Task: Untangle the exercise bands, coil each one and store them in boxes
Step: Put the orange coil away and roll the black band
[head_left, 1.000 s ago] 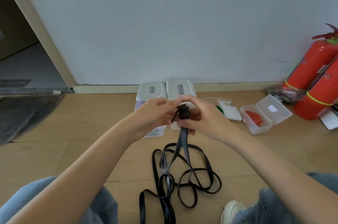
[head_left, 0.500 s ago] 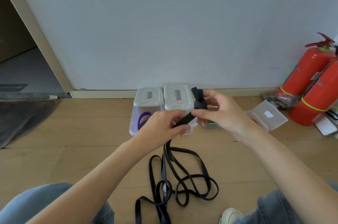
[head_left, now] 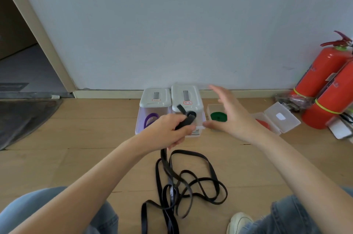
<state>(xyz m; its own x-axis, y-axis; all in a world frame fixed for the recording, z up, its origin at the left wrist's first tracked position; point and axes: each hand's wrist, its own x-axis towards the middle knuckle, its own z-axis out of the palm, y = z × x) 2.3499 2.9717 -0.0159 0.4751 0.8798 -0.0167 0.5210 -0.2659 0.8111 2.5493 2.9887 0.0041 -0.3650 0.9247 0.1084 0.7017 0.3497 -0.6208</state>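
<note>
A white wall stands over a wooden floor, with a dark doorway and a grey mat at the left. Two red fire extinguishers lean against the wall at the right. The black exercise band lies in loose tangled loops on the floor between the person's knees, and one end rises up into the left hand. This hand grips the band, its fingers curled around it, and a small coiled end sticks out above the fist. The right hand is free, fingers spread and holding nothing, a little blurred. Behind the hands, two lidded boxes stand side by side near the wall; the left one holds a purple band. To the right are an open box with a green band and another open box with a red one
</note>
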